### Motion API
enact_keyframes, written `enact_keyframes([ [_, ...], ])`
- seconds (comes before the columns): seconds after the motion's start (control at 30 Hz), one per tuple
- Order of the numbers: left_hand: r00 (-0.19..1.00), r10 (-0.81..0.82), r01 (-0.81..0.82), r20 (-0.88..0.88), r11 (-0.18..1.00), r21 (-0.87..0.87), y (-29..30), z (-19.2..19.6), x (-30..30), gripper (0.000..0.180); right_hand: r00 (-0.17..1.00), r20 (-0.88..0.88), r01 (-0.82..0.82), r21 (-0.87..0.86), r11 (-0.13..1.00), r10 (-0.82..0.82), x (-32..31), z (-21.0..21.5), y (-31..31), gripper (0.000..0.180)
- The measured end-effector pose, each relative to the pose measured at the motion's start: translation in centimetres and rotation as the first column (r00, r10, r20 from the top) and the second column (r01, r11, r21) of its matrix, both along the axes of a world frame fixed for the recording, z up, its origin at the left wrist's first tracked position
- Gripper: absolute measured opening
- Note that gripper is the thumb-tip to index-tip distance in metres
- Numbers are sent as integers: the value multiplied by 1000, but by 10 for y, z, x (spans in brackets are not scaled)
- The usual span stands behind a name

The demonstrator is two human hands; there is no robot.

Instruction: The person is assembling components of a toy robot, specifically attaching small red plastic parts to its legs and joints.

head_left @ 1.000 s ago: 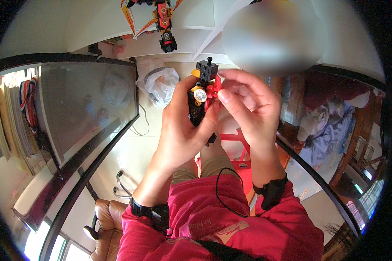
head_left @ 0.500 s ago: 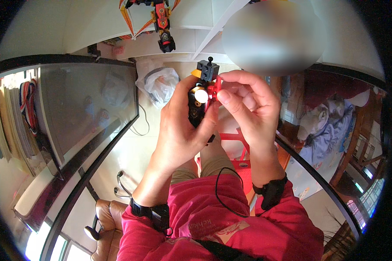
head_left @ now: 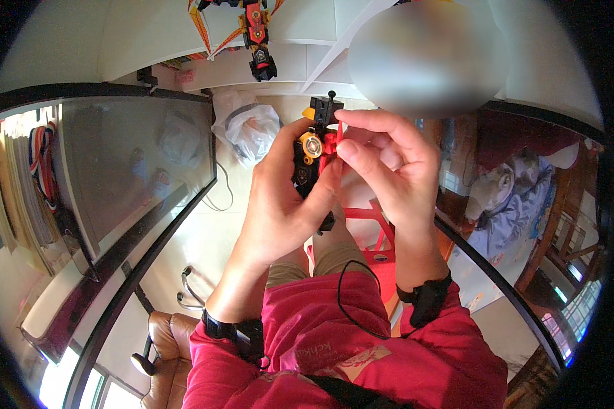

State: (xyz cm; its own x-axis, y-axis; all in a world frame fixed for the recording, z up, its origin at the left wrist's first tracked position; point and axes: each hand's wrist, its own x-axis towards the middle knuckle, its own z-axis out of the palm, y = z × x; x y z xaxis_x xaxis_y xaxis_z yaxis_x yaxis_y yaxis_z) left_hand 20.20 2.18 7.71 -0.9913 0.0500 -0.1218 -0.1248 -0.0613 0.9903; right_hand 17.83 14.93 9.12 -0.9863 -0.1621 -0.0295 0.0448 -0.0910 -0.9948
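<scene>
My left hand [head_left: 280, 198] is wrapped round a black building-brick toy [head_left: 305, 170], held upright above my knees. A round gold disc [head_left: 311, 144] is on its front, and a dark block with a ball-ended peg [head_left: 325, 109] tops it. My right hand [head_left: 399, 167] pinches a thin red toy piece [head_left: 340, 129] between thumb and forefinger. That piece stands against red parts on the toy's right side; whether it is fixed to them I cannot tell. My left fingers partly hide the toy's body.
A larger black, red and orange brick-built model [head_left: 258, 37] is at the top on a white surface. Beyond my left hand lies a clear plastic bag [head_left: 249, 129]. A red stool [head_left: 382, 255] stands by my legs, a brown leather chair [head_left: 170, 354] at lower left.
The toy has turned slightly, so the disc's bright glare is gone and its gold face shows. My right fingertips have shifted a little left along with the red piece.
</scene>
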Motion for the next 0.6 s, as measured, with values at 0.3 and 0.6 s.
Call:
enact_keyframes([
  [0.3,997,17,-19,73,999,28,-1,2,0,37,998,59,23,-55,998,-20,1,2,-1,25],
  [0.6,999,32,-32,-4,999,-13,0,-1,1,37,999,-32,-27,-52,998,26,4,-3,-1,25],
])
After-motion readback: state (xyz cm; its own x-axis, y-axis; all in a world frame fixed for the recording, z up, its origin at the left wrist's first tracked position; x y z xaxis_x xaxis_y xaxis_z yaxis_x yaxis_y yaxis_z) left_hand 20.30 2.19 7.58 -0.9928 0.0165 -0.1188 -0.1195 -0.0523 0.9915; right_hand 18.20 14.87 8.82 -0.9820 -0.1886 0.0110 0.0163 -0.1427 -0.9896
